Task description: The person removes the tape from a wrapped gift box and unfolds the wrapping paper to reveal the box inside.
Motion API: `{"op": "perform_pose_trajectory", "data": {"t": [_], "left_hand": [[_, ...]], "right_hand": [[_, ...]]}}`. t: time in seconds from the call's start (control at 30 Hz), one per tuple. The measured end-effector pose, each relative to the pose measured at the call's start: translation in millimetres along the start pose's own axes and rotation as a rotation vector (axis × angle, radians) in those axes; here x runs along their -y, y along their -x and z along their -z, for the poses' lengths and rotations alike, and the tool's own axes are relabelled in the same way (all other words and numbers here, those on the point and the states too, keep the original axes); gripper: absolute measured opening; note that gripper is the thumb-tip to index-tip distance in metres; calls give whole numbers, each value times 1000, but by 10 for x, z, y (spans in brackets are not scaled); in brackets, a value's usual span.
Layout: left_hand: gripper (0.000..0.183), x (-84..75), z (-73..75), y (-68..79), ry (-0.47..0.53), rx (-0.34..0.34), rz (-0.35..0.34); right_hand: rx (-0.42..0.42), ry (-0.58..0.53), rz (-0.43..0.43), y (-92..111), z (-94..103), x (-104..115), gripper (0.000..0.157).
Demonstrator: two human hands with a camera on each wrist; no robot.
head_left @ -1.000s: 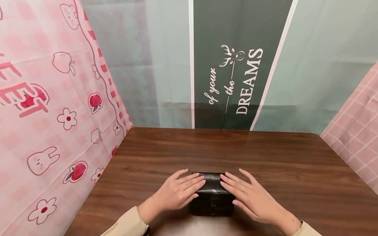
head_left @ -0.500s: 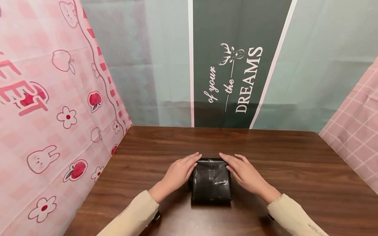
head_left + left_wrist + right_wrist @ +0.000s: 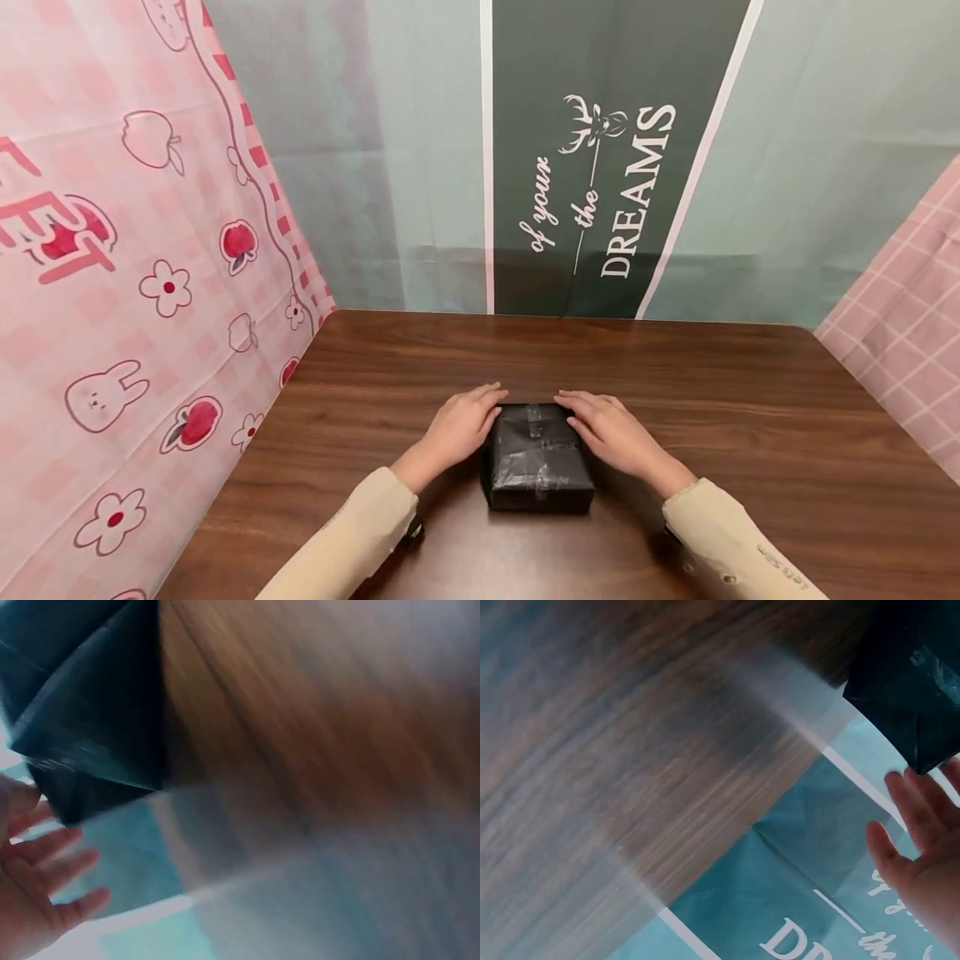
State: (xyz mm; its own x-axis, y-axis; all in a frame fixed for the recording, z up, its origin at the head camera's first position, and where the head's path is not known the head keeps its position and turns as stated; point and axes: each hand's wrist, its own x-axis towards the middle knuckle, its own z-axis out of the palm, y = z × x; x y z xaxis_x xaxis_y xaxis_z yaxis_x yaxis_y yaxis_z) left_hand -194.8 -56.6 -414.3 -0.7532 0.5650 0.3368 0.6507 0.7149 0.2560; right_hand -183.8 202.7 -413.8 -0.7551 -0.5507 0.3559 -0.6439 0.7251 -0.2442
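Observation:
A box-shaped parcel wrapped in black plastic (image 3: 542, 458), with strips of shiny clear tape across its top, lies flat near the table's front middle. At its far left corner is my left hand (image 3: 461, 422), fingers extended and fingertips right at the edge. My right hand (image 3: 611, 429) mirrors it at the far right corner, fingers loosely straight. In the left wrist view, the spread fingers of the left hand (image 3: 45, 877) come up to the parcel's folded end (image 3: 97, 712). The right wrist view has the right fingertips (image 3: 919, 784) at a lower corner of the parcel (image 3: 915, 690).
The brown wood-grain table (image 3: 712, 383) extends around the parcel on all sides. A green printed cloth (image 3: 420, 167) hangs behind its far edge. Pink patterned cloths stand at the left (image 3: 187, 350) and right (image 3: 900, 292).
Both hands have moved forward from the parcel's top to its far corners. The parcel has turned over, passing through a tilt, and a different taped face is now on top.

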Motion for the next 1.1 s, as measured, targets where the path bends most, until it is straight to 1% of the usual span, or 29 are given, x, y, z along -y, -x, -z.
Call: {"op": "perform_pose_trajectory", "data": {"t": [0.07, 0.17, 0.2, 0.23, 0.3, 0.4, 0.47, 0.7, 0.8, 0.93, 1.1], "left_hand": [[46, -106, 66, 50, -62, 39, -25], [72, -259, 148, 159, -110, 153, -68], [79, -290, 160, 186, -120, 192, -77], [84, -308, 159, 206, -135, 216, -88], [89, -311, 149, 228, -164, 249, -106], [90, -271, 132, 237, -188, 255, -109], [89, -237, 122, 236, -182, 256, -106], [90, -160, 99, 195, -113, 241, -90], [91, -148, 104, 181, -97, 245, -82], [92, -137, 108, 160, -110, 251, -89], [92, -148, 103, 181, -132, 266, -96]], "right_hand": [[-41, 24, 21, 28, 39, 21, 34], [-115, 42, 68, 76, 97, 85, 28], [-140, 41, 91, 89, 116, 111, 26], [-162, 36, 112, 102, 132, 135, 24], [-186, 20, 150, 119, 142, 183, 20], [-192, -11, 179, 121, 121, 255, 16], [-191, -15, 180, 113, 91, 290, 15], [-195, 6, 92, 23, 4, 327, 12], [-177, 19, 80, -60, -2, 320, 12], [-157, 51, 103, -171, -2, 290, 11], [-167, 110, 160, -252, -18, 261, 12]]}}
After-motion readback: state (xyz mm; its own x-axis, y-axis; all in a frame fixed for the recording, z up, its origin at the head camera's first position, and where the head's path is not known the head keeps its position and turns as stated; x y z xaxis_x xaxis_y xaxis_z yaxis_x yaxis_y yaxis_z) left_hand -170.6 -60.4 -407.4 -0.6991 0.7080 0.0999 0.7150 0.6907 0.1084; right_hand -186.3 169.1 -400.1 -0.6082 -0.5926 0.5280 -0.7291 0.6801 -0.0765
